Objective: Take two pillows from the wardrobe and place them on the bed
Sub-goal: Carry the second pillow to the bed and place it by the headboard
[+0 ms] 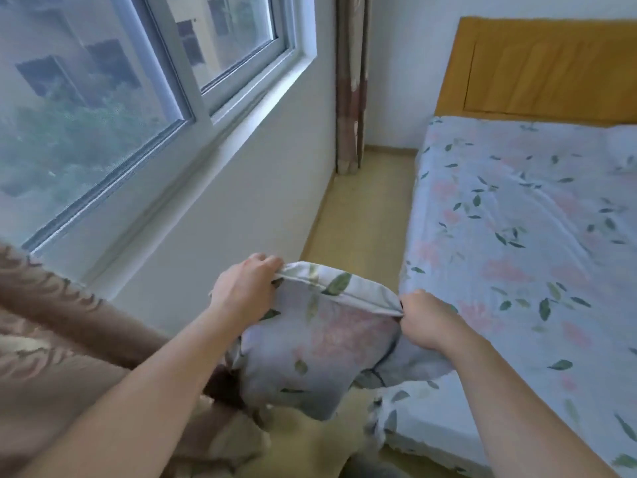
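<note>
A floral pillow (331, 339) is held up by its top seam, over the floor just beside the near edge of the bed (517, 236). One corner is gripped by the curled fingers (269, 262) of the left hand (241, 291), the other is pinched by the right hand (425, 322). The pillow is best carried level towards the headboard (537, 67), laid flat there, and both corners let go together so that nothing is left overhanging the mattress edge

Matt floral cloth pillow (331, 339)
</note>
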